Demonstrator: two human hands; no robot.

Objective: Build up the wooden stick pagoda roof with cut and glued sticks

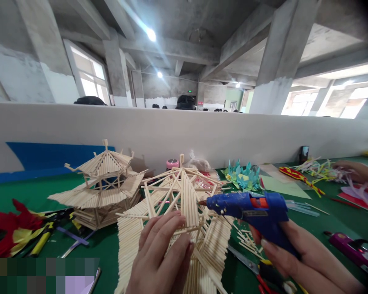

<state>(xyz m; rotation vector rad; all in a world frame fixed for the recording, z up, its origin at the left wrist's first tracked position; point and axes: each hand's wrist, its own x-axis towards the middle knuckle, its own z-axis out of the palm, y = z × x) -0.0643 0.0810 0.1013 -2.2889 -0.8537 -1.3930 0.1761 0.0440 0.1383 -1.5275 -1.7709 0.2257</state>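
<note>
My left hand (161,255) rests its fingers on a half-built roof of thin wooden sticks (178,204), pressing a stick down at its near side. My right hand (294,255) grips a blue hot glue gun (251,210) with an orange trigger. The gun's nozzle points left and touches the stick roof near its middle. A finished two-tier stick pavilion (102,185) stands to the left on the green table (33,194).
Red and yellow paper flowers (9,230) and yellow-handled pliers (44,239) lie at the left. Teal paper flowers (243,175), coloured paper strips (300,177), scissors (251,265) and a purple tool (351,247) lie at the right. Another person's arm (360,171) rests far right. A white partition (184,130) bounds the table.
</note>
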